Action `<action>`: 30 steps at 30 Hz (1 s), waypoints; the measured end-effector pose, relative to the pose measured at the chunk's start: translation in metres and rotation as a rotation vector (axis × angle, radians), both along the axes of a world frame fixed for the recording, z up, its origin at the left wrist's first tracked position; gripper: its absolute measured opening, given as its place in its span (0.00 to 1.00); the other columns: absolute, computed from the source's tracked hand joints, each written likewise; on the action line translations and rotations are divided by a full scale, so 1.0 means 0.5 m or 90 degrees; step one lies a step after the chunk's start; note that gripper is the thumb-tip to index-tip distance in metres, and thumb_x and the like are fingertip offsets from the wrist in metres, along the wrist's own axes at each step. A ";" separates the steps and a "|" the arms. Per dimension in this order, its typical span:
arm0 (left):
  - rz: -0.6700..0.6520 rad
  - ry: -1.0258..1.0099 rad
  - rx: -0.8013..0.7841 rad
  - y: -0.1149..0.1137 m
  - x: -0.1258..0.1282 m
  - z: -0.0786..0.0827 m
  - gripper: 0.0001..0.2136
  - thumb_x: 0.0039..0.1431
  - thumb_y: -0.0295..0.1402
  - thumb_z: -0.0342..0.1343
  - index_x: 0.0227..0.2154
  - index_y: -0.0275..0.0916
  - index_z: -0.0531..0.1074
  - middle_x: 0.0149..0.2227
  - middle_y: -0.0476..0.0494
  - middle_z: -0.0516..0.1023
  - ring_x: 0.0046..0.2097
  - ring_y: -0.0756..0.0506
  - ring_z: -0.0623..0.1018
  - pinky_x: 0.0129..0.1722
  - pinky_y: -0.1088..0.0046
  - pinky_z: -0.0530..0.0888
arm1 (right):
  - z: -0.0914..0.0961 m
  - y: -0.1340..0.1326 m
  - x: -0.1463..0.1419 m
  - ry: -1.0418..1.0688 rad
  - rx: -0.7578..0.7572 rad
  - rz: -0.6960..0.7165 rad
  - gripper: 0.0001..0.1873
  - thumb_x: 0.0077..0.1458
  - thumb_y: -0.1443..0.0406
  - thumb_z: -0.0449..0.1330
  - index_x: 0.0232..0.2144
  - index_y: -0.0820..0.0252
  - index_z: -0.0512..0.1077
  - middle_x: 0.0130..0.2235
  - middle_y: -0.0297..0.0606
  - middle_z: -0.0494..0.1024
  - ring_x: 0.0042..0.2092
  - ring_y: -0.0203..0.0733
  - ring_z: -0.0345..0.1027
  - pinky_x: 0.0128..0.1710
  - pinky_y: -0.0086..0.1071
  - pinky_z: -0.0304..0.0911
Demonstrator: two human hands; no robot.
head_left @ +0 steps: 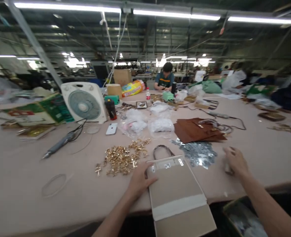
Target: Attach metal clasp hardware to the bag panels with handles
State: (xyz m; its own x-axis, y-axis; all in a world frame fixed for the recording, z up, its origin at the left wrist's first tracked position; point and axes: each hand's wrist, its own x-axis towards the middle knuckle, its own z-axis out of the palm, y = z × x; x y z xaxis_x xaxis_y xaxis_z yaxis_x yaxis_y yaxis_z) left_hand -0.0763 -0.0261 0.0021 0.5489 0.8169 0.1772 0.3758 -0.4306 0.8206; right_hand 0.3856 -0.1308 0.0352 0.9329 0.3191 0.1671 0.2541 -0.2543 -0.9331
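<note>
A tan handbag (175, 187) with a dark handle lies flat at the near edge of the table and hangs over it. My left hand (141, 180) rests on the bag's left edge, fingers curled against it. My right hand (235, 162) is blurred on the table to the right of the bag, fingers bent over something small that I cannot make out. A heap of gold metal fittings (122, 158) lies left of the bag's top. A pile of silver plates (197, 153) lies to the right of the bag's top.
Brown leather pieces (197, 130), clear plastic bags (145, 123), a white phone (111, 128), a box fan (84, 102) and a powered screwdriver (59, 144) lie further back. A person sits working at the far end (164, 79). An open box (244, 217) sits below the table's right edge.
</note>
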 end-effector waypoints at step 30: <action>0.176 -0.134 -0.007 -0.024 -0.003 0.001 0.20 0.67 0.35 0.54 0.59 0.38 0.73 0.50 0.41 0.81 0.43 0.44 0.79 0.49 0.66 0.75 | -0.087 -0.027 -0.397 -0.025 -0.024 0.491 0.26 0.57 0.44 0.61 0.42 0.58 0.79 0.30 0.39 0.80 0.29 0.46 0.72 0.33 0.36 0.68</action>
